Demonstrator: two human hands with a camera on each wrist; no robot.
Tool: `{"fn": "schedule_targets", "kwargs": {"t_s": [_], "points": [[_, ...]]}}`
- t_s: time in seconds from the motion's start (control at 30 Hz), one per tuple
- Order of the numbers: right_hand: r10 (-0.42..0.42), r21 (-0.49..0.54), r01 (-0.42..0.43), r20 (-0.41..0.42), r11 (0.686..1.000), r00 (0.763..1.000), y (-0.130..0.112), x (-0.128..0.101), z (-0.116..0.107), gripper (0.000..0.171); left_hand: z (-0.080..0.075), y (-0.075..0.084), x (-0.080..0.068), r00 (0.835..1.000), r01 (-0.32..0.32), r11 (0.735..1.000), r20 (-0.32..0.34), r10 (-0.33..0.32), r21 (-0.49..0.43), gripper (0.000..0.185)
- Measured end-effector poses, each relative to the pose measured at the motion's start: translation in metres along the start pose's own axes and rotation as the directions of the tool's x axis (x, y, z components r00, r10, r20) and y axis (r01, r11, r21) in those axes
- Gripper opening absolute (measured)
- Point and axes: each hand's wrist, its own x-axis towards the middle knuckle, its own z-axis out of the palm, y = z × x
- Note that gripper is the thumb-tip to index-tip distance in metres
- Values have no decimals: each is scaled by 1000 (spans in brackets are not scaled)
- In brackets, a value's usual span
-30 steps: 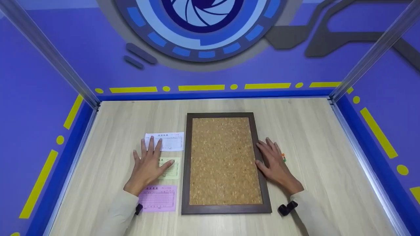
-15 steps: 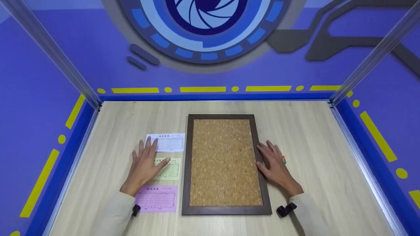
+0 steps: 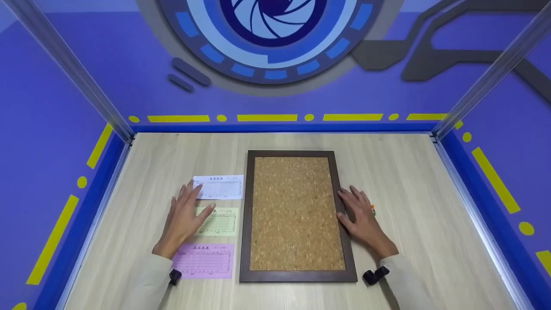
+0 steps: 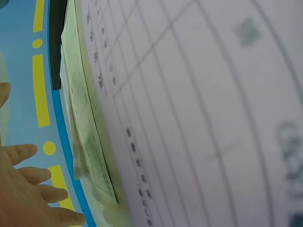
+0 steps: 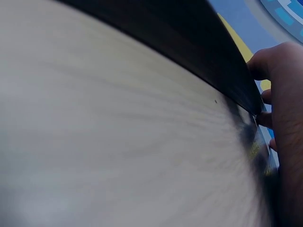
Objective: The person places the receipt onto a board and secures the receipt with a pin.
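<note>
A cork board (image 3: 297,213) in a dark wooden frame (image 3: 245,215) lies flat at the middle of the table. Left of it lie a white slip (image 3: 219,187), a green slip (image 3: 219,221) and a pink slip (image 3: 204,260) in a column. My left hand (image 3: 183,215) lies flat with fingers spread, its thumb on the green slip and its fingertips at the white slip's edge. My right hand (image 3: 359,215) rests flat against the frame's right side, which shows as a dark edge (image 5: 189,52) in the right wrist view. The pink slip (image 4: 213,113) fills the left wrist view.
Small coloured pins (image 3: 373,209) peek out just right of my right hand. The wooden table (image 3: 409,181) is boxed in by blue walls and aluminium posts (image 3: 69,69) at the back corners.
My left hand has slid a little to the left and toward me, uncovering more of the green slip. The right hand has stayed on the frame.
</note>
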Motion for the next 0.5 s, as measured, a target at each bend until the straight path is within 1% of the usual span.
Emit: {"fn": "schedule_targets", "kwargs": {"t_s": [0.17,0.3,0.5], "points": [[8,-3,-8,-3,1000,1000,0,-2,0,62,-2,-5,-1,1000,19,999,15,-19,-30,85],[2,2,-2,-11,1000,1000,1,-2,0,62,-3,-10,-2,999,32,995,42,-28,-98,82],[1,8,-1,-13,1000,1000,2,-1,1,62,-2,-19,-7,997,29,985,70,-17,-170,78]]}}
